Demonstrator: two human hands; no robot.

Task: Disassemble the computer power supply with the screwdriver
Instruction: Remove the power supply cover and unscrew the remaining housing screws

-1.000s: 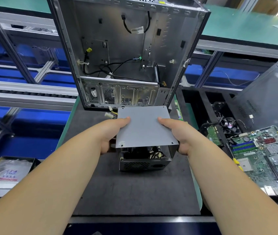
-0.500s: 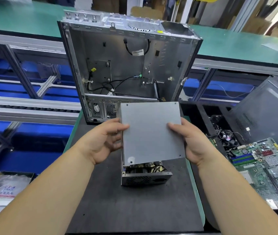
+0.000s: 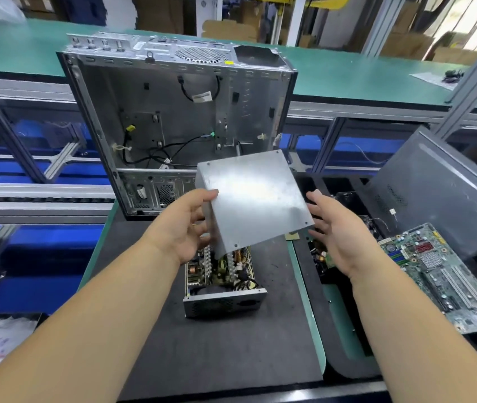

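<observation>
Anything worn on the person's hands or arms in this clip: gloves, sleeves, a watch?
Nothing visible. The left hand and right hand are bare, without gloves, rings or tape. Both forearms are uncovered down to the frame's edge: no sleeves, watch, wrist strap or markings in view.

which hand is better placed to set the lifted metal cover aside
Left. The left hand grips the cover by its edge, clear of the power supply. The right hand is open beside it, apparently not gripping.

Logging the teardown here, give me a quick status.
Left hand grips the cover, lifted clear; right hand open beside it. Power supply base exposed on mat. Nothing in the way.
</observation>
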